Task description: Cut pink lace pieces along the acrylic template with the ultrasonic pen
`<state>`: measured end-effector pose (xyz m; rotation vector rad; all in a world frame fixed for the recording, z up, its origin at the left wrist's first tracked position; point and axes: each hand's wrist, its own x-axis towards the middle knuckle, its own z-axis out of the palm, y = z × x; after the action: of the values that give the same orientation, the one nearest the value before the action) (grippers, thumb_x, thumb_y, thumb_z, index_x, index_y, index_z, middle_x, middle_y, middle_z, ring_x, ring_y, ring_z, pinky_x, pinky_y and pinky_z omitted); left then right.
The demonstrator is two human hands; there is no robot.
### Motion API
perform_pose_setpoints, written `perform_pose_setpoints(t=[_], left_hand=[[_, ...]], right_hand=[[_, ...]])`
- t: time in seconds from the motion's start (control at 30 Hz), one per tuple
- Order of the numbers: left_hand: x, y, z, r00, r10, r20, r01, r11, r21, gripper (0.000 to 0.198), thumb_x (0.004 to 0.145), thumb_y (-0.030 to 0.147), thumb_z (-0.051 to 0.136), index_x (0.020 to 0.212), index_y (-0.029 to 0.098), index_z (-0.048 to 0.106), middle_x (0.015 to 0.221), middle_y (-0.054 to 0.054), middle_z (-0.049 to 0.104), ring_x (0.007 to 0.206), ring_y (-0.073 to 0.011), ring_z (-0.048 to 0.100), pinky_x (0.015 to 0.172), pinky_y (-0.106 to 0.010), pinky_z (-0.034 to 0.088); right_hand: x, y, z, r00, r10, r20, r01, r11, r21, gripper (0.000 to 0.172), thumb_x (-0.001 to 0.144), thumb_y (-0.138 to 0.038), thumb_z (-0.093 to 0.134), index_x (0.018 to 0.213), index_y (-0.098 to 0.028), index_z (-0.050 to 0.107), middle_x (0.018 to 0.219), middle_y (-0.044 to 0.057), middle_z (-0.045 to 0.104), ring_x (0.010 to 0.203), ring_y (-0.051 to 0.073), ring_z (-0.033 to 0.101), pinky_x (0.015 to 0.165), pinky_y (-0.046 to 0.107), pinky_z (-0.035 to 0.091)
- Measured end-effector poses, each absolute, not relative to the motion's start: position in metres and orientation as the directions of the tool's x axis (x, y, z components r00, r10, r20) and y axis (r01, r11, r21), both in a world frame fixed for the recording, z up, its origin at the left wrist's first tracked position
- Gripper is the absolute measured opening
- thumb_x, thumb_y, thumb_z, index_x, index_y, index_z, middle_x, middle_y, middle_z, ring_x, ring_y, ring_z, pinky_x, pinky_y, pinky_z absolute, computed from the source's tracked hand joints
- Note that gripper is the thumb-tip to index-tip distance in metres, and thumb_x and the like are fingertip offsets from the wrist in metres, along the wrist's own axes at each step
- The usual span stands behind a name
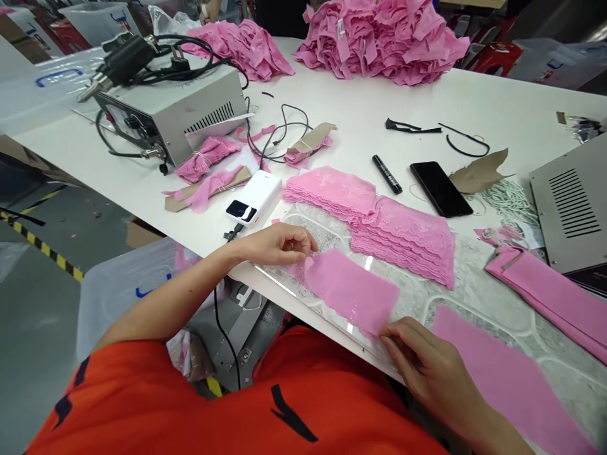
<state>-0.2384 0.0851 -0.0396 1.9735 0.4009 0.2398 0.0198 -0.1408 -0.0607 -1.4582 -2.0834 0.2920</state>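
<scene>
My left hand (279, 244) pinches the upper left corner of a small pink fabric piece (353, 291), its fingers closed. At the lower right corner of that piece, my right hand (422, 354) grips the edge between thumb and fingers. The fabric lies nearly flat over a clear-covered, marble-patterned mat (493, 297). Just beyond it are two overlapping stacks of pink lace-edged pieces (403, 237). A larger flat pink panel (507, 379) spreads out to the right of my right hand.
A grey machine box (190, 101) with a black-handled tool stands at left, near a white power bank (256, 196). A black phone (441, 188) and marker (387, 174) lie beyond the stacks. Pink garment heaps (379, 38) fill the back. Folded pink fabric (550, 297) sits right.
</scene>
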Motion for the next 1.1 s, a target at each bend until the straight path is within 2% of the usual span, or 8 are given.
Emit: perform_pose_setpoints(t=[0.17,0.3,0.4,0.47,0.53,0.63,0.77,1.1], left_hand=[[-0.242,0.087,-0.038,0.924,0.379,0.054,0.191,-0.578,0.793,0.007,0.081,0.011,0.054,0.077,0.014,0.059,0.112,-0.011,0.065,0.07,-0.0078,0.053,0.059,-0.018,0.042],[-0.251,0.084,-0.036,0.929,0.366,0.054,0.235,-0.695,0.68,0.012,0.082,0.009,0.051,0.081,0.015,0.062,0.118,-0.012,0.062,0.067,-0.0077,0.054,0.061,-0.02,0.045],[-0.256,0.078,-0.034,0.932,0.345,0.114,0.216,-0.777,0.592,0.019,0.087,0.011,0.049,0.094,0.015,0.066,0.121,-0.014,0.063,0.089,-0.0161,0.064,0.076,-0.026,0.052],[-0.257,0.072,-0.035,0.943,0.269,0.195,0.122,-0.827,0.548,0.024,0.092,0.014,0.048,0.106,0.014,0.067,0.123,-0.014,0.065,0.107,-0.0214,0.063,0.092,-0.033,0.052],[-0.256,0.065,-0.038,0.958,0.181,0.224,0.047,-0.865,0.499,0.03,0.097,0.018,0.047,0.12,0.016,0.065,0.129,-0.013,0.064,0.122,-0.0241,0.058,0.106,-0.039,0.046],[-0.254,0.058,-0.046,0.982,0.124,0.142,0.058,-0.917,0.395,0.038,0.1,0.025,0.047,0.137,0.021,0.055,0.146,-0.009,0.053,0.141,-0.0267,0.042,0.12,-0.049,0.029],[-0.257,0.054,-0.059,0.988,0.107,0.114,0.071,-0.957,0.282,0.043,0.1,0.028,0.049,0.143,0.025,0.05,0.154,-0.005,0.042,0.149,-0.0265,0.029,0.125,-0.052,0.013],[-0.253,0.051,-0.055,0.985,0.109,0.13,0.086,-0.982,0.168,0.045,0.102,0.031,0.046,0.147,0.028,0.046,0.159,-0.006,0.034,0.149,-0.0241,0.028,0.125,-0.048,0.012]], right_hand=[[0.016,-0.141,-0.064,-0.264,0.892,0.368,0.801,0.415,-0.432,0.011,0.094,-0.014,0.051,0.089,-0.021,0.059,0.074,0.002,0.063,0.061,0.01,0.06,0.055,0.019,0.048],[0.015,-0.142,-0.066,-0.282,0.879,0.384,0.799,0.437,-0.413,0.011,0.094,-0.015,0.052,0.089,-0.02,0.06,0.073,0.002,0.064,0.061,0.01,0.06,0.056,0.02,0.048],[0.019,-0.141,-0.066,-0.272,0.88,0.389,0.791,0.435,-0.43,0.011,0.094,-0.014,0.052,0.093,-0.02,0.062,0.077,0.002,0.065,0.064,0.01,0.062,0.057,0.019,0.05],[0.023,-0.138,-0.066,-0.232,0.87,0.434,0.815,0.418,-0.402,0.013,0.093,-0.013,0.053,0.099,-0.019,0.063,0.083,0.004,0.066,0.07,0.011,0.064,0.062,0.02,0.052],[0.027,-0.133,-0.065,-0.196,0.849,0.49,0.858,0.391,-0.333,0.018,0.092,-0.012,0.055,0.106,-0.018,0.064,0.09,0.006,0.068,0.08,0.014,0.065,0.07,0.023,0.054],[0.03,-0.126,-0.067,-0.21,0.835,0.508,0.916,0.35,-0.196,0.026,0.091,-0.013,0.056,0.116,-0.016,0.064,0.107,0.01,0.07,0.097,0.02,0.065,0.084,0.034,0.055],[0.032,-0.124,-0.074,-0.22,0.854,0.472,0.95,0.297,-0.094,0.031,0.091,-0.015,0.057,0.122,-0.016,0.063,0.12,0.009,0.07,0.111,0.024,0.061,0.092,0.041,0.054],[0.035,-0.131,-0.076,-0.118,0.883,0.455,0.943,0.243,-0.228,0.034,0.092,-0.017,0.055,0.125,-0.019,0.061,0.125,0.01,0.067,0.118,0.023,0.059,0.099,0.043,0.055]])
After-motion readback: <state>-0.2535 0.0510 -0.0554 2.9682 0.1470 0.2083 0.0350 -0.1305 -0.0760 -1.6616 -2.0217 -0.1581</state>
